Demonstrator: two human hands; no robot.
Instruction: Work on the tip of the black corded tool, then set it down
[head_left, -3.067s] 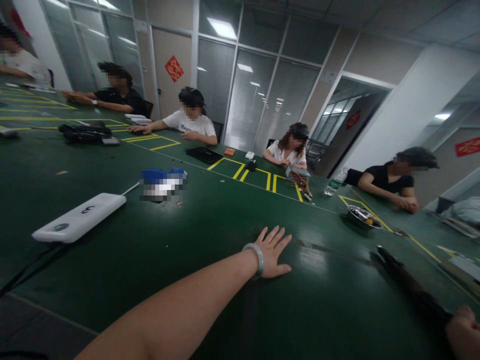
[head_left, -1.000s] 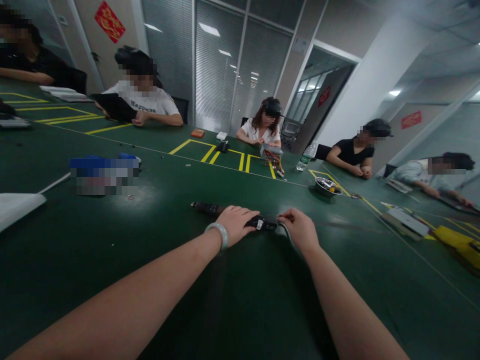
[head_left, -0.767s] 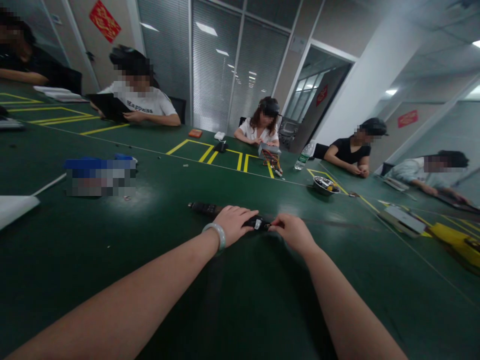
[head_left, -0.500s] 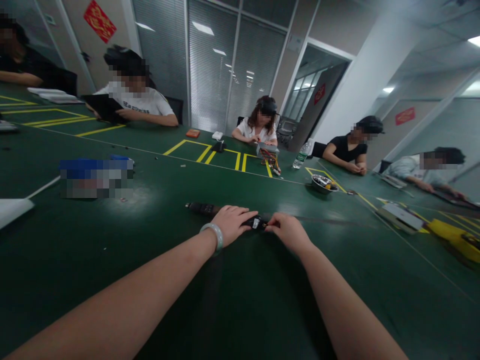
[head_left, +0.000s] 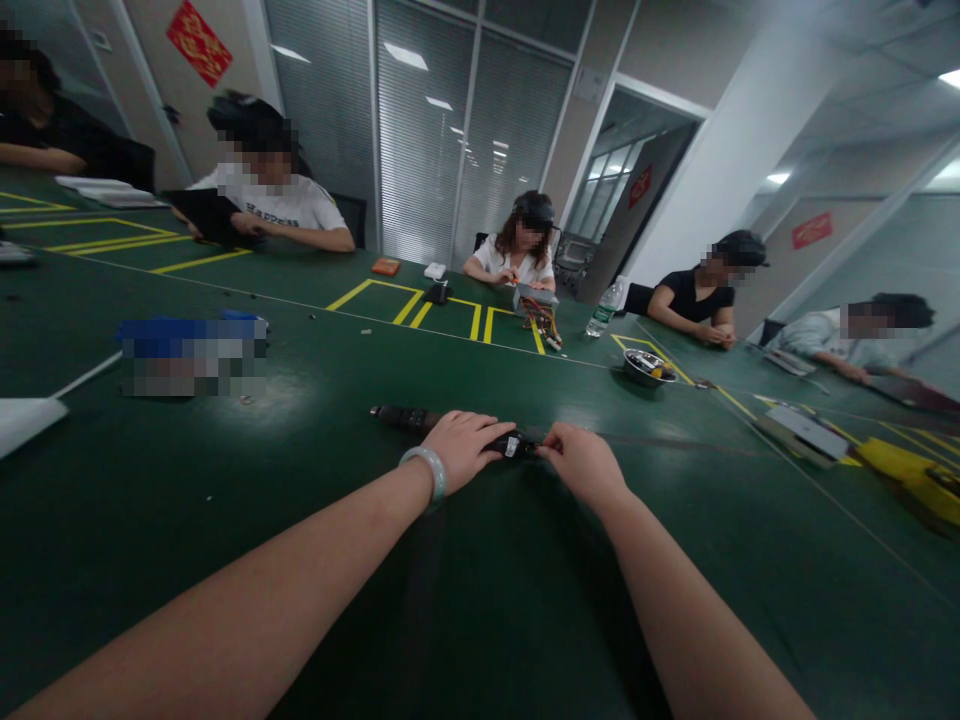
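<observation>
A white case (head_left: 30, 425) enters at the left edge of the green surface (head_left: 480, 610), just nearer than a blue-topped object (head_left: 176, 335) blurred by pixelation. From the lower left corner, the wearer's left forearm (head_left: 247, 625) slants up and inward, the elbow out of view, a pale bangle (head_left: 430, 472) circling its wrist. Just beyond, the narrow tip of a black tool (head_left: 405, 416) points left; the tool lies flat on the surface, before the wearer. Over its middle goes the left hand (head_left: 465, 445), palm down, grasping the tool with the fingers stretched across it toward the right. A white label (head_left: 512, 447) shows beside those fingertips. At the tool's right end, the right hand (head_left: 581, 462) bends inward, knuckles up, thumb and fingertips closed in a pinch; what sits between them cannot be told. Beyond it stands a metal bowl (head_left: 642, 379). The right forearm (head_left: 697, 595) runs down toward the lower right, opposite its partner, with a yellow item (head_left: 900, 470) farther right.
</observation>
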